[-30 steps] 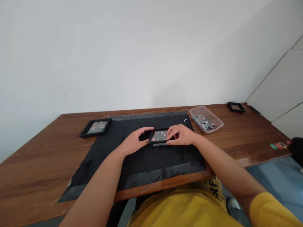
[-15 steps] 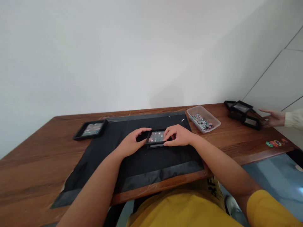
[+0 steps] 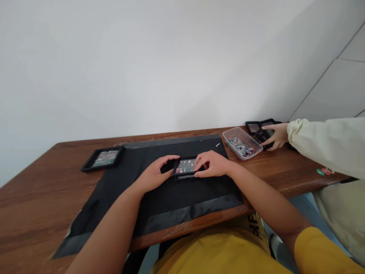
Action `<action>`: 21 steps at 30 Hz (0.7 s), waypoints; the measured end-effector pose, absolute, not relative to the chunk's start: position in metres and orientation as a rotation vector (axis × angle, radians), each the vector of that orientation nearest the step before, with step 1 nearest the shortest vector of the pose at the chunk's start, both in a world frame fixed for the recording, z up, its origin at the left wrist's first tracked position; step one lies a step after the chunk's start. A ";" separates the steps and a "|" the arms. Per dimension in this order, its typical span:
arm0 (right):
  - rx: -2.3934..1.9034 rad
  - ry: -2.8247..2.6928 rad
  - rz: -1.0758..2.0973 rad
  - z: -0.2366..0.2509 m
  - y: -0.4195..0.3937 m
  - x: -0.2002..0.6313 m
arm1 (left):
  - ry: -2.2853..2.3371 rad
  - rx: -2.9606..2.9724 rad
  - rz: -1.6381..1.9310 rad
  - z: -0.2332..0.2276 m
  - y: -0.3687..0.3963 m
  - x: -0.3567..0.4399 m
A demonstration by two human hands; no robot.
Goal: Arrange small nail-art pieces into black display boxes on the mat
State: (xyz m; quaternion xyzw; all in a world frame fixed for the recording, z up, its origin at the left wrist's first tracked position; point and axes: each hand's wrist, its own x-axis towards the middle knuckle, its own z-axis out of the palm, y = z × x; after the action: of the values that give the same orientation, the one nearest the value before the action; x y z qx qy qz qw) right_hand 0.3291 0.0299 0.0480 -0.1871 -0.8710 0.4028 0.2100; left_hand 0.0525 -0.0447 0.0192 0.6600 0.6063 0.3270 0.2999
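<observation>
A black rectangular frame (image 3: 182, 175) lies roughly flat on the black mat (image 3: 159, 148), a pale strip (image 3: 186, 177) showing along its near side. Inside its raised rim sit glinting pink and greenish pieces (image 3: 186, 165) (too small to make out singly) against grey; the right end is partly covered.
</observation>
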 end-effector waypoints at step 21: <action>-0.533 -2.596 0.928 0.053 0.023 0.327 | 1.641 1.842 0.793 0.012 -0.050 0.046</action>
State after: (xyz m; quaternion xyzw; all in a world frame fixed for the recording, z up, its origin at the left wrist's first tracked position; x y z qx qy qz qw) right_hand 0.3268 0.0229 0.0525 -0.1871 -0.9117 0.3258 0.1662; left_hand 0.0461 -0.0503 0.0116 0.6841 0.6095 0.2944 0.2717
